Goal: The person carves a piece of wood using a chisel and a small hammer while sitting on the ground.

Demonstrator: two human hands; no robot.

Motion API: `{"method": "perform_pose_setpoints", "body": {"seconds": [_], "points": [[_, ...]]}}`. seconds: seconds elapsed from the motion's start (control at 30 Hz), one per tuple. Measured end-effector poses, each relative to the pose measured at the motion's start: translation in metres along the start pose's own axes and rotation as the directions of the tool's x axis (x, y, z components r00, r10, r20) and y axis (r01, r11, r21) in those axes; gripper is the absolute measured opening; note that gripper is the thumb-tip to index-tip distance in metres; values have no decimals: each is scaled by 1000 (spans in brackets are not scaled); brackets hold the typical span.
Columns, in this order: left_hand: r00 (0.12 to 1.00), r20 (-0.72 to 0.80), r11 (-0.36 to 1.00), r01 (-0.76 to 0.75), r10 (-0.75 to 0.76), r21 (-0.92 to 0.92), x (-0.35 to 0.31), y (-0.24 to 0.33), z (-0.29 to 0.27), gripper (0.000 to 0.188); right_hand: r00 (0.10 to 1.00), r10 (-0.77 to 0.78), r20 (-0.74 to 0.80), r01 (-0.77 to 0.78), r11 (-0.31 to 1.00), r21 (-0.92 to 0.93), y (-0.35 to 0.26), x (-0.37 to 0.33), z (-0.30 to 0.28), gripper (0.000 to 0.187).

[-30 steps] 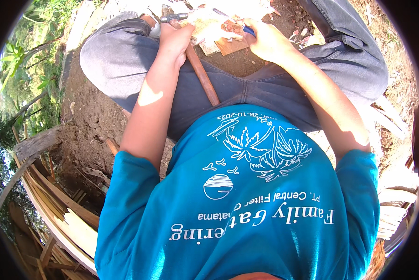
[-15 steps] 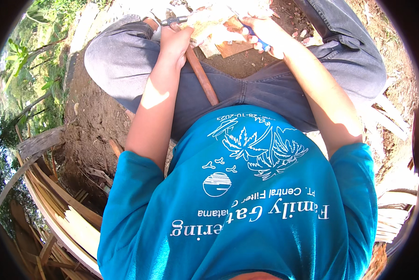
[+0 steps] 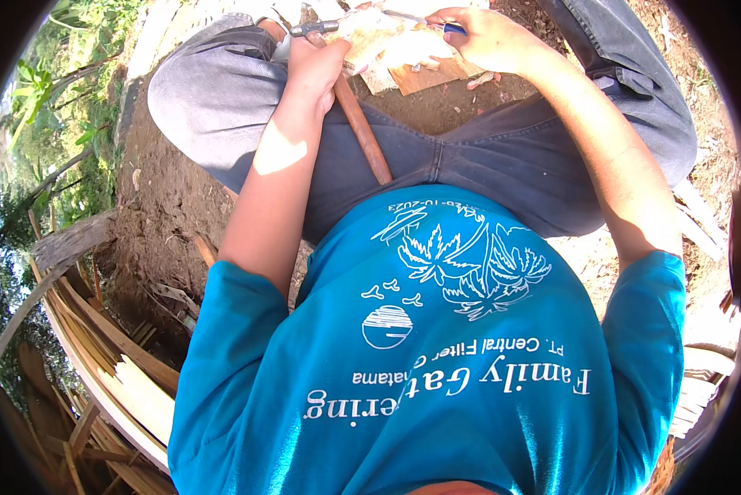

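Observation:
My left hand [image 3: 314,70] is closed around the wooden handle of a hammer [image 3: 359,128]. Its metal head sits just above my fist, and the handle's end reaches down to my lap. My right hand [image 3: 498,41] grips a blue-handled tool [image 3: 454,29] with a thin metal shaft pointing left; glare hides the tip, so I cannot tell whether it is a screwdriver or a chisel. Below that shaft lies a flat piece of wood [image 3: 430,77] with small chips on it, in front of my crossed legs. Strong sunlight washes out the work surface.
My bent legs in grey trousers [image 3: 209,107] frame the work on both sides. Long wooden strips [image 3: 127,388] are stacked at the lower left, and more pale slats [image 3: 702,375] lie at the right. Bare soil [image 3: 160,223] and green plants [image 3: 32,95] are on the left.
My right hand has turned and moved a little up, with the elbow swung outward. The blue-handled tool now lies flatter, its shaft pointing left. My left hand with the hammer has barely shifted.

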State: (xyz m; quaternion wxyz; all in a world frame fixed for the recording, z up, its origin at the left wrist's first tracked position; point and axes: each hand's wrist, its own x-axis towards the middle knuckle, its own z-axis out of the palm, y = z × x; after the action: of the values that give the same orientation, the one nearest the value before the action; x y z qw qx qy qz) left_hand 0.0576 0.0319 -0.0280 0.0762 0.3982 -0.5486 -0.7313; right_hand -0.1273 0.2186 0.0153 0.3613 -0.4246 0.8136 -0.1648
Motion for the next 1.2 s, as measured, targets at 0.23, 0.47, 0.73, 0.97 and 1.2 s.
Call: {"method": "perform_pose_setpoints", "body": {"seconds": [0.23,0.47,0.73,0.97,1.2], "points": [[998,42,999,37,-36,-21,4,-1,-3,31,999,48,1,-47,993,111,5,10,14,45],[999,-19,999,41,-40,8,3,8,5,33,945,260,198,-297,429,853,-11,4,62,35],[997,-61,994,-61,56,-86,8,0,4,19,902,375,212,-375,441,815,5,8,35,22],[994,-112,995,-22,11,-96,9,-1,3,17,950,312,0,-266,810,522,27,15,26,24],[996,-88,999,32,-34,-27,7,-5,-8,21,955,296,18,-248,763,597,-8,-5,-5,31]]}}
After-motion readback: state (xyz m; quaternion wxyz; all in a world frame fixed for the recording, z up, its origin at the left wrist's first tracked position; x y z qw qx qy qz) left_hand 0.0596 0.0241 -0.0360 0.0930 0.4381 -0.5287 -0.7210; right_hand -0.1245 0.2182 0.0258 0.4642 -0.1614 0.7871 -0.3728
